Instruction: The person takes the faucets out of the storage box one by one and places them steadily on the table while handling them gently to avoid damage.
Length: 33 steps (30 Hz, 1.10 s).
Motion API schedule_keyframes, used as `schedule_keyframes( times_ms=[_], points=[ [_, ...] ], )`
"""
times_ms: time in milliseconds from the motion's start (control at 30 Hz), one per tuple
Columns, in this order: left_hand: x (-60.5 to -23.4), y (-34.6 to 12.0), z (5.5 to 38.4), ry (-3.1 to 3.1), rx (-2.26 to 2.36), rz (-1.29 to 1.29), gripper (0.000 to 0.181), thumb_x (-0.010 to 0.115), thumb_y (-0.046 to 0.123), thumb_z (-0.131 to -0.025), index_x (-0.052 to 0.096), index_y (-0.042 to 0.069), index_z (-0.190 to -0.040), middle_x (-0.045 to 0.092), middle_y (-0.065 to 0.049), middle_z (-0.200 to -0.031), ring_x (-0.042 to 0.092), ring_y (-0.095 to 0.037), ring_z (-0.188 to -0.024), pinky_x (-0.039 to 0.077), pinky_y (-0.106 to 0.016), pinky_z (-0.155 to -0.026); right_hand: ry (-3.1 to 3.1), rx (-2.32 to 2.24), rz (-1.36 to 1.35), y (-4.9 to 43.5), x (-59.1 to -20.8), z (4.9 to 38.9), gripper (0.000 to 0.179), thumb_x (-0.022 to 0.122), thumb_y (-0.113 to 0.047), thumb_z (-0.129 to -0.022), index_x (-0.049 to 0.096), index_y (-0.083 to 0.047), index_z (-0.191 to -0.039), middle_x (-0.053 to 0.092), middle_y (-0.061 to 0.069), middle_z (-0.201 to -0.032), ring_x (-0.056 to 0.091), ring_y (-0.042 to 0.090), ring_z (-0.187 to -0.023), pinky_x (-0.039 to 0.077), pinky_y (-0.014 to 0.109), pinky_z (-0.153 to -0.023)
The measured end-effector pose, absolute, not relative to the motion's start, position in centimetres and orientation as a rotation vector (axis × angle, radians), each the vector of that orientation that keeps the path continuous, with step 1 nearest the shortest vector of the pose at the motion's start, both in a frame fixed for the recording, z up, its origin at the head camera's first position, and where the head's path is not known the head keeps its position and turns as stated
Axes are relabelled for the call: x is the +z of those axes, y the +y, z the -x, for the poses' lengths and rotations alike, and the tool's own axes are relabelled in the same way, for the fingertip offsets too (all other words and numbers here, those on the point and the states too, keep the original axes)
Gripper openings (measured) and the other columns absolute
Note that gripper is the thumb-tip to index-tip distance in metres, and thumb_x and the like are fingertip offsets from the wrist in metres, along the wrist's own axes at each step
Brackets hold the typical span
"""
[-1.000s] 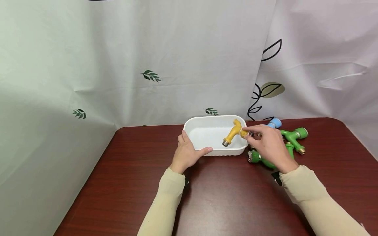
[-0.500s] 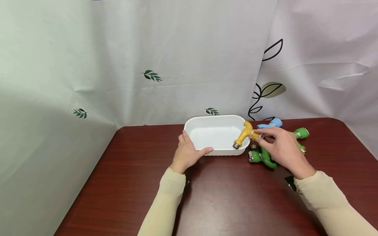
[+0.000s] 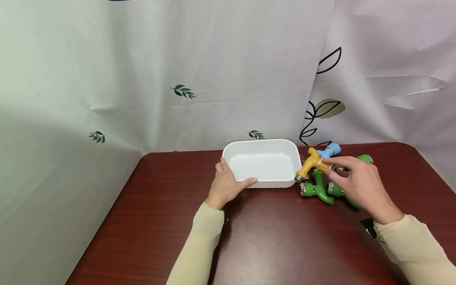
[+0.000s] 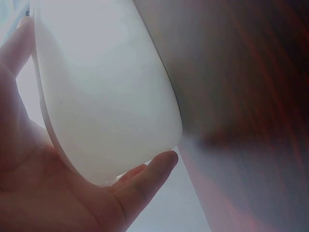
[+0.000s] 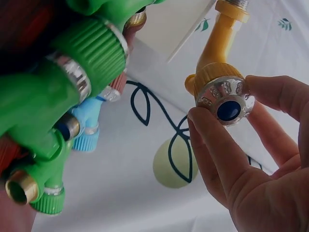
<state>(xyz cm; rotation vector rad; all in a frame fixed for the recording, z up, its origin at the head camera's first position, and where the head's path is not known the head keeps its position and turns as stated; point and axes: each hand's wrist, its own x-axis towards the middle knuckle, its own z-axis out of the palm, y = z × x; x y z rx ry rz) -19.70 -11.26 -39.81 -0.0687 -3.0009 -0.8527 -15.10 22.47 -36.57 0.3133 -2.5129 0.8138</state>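
Observation:
My right hand point(image 3: 365, 186) pinches a yellow tap point(image 3: 309, 165) by its ribbed knob, between thumb and fingers. The tap is held above the table, just beyond the tub's right end, its threaded end pointing down and left. In the right wrist view the knob's silver cap point(image 5: 228, 100) with a dark blue centre sits between the fingertips. My left hand point(image 3: 224, 185) grips the front left corner of a white oval tub point(image 3: 274, 184), thumb along the front and fingers on the left end. In the left wrist view the fingers wrap the tub's wall point(image 4: 111, 96).
Under and beside the right hand lie several green taps point(image 3: 319, 190), partly hidden by it. A light blue tap point(image 3: 332, 149) lies behind them by the table's back edge. A white patterned sheet point(image 3: 213, 71) hangs behind the dark red table point(image 3: 160, 221).
The right hand has carried the yellow tap rightward, from over the tub to over the pile of taps. A second green tap has come into sight beside the front one. The left hand has stayed put.

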Motion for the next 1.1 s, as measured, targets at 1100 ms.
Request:
schedule_keyframes(
  times_ms=[1100],
  points=[
    [-39.8,-11.2,19.7,-2.997,-0.856,0.057,0.137,0.078,0.068,-0.073,0.001,-0.009,-0.157,0.026,-0.029,-0.15,0.05,-0.043,-0.121,0.05,-0.046,-0.093,-2.629,0.732,-0.051,28.3,-37.5,12.6,0.025,0.079,-0.021,-0.086,0.078,-0.012,-0.109,0.071,0.024,-0.111,0.069,0.019,-0.073,0.038,0.023,-0.054]
  ],
)
